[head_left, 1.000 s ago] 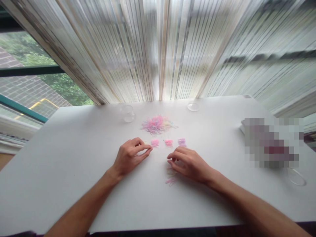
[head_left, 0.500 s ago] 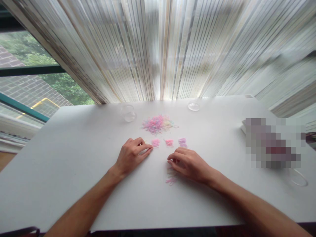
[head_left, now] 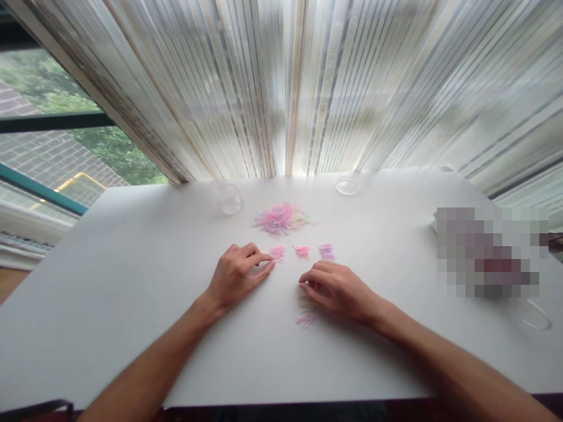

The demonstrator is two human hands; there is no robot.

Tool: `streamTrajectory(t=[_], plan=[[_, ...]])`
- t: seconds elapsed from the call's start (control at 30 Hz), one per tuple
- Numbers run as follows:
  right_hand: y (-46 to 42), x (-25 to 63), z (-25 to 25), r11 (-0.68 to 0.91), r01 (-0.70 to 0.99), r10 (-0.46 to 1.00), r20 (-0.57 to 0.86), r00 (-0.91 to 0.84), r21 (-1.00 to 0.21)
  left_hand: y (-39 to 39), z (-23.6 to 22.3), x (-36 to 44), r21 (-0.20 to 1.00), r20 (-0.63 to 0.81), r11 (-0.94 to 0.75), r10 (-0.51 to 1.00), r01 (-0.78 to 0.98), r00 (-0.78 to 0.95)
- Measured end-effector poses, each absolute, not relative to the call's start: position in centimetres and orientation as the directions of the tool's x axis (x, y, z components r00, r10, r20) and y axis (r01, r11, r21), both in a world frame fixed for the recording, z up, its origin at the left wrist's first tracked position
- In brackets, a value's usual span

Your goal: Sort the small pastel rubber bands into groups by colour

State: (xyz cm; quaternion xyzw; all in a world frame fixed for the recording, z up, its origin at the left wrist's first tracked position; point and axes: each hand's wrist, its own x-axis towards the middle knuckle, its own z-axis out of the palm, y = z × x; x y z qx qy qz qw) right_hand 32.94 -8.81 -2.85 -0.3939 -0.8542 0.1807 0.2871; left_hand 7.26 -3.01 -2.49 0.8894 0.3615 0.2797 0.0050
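Observation:
My left hand [head_left: 241,271] rests at the left edge of a small pink group of rubber bands [head_left: 277,251]. Its thumb and index tips are slightly parted, beside a pink band. My right hand [head_left: 332,288] is curled, thumb and index tips nearly together; whatever they hold is too small to make out. Beneath it, partly covered, lie pale yellowish bands [head_left: 305,303] and several pink bands [head_left: 306,320]. A coral-pink group [head_left: 302,252] and a purple group [head_left: 326,252] sit in a row with the first. Behind them is a loose mixed heap of bands [head_left: 281,219].
A clear round container [head_left: 231,202] stands at the back left of the white table [head_left: 109,293], and a clear round lid [head_left: 347,187] at the back right. A blurred-out object [head_left: 488,252] lies at the right, with a white loop [head_left: 536,315] beside it. Striped curtains hang behind.
My left thumb and index tips have parted slightly at the pink group. The right hand has kept its place. The view has shifted a little.

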Motion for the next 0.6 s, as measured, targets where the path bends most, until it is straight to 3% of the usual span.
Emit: streamTrajectory(t=[0.6], plan=[[-8.4, 34.1, -1.3, 0.600, 0.586, 0.790, 0.288, -0.541, -0.545, -2.9, -2.9, 8.1, 0.169, 0.544, -0.733, 0.627, 0.658, 0.558]])
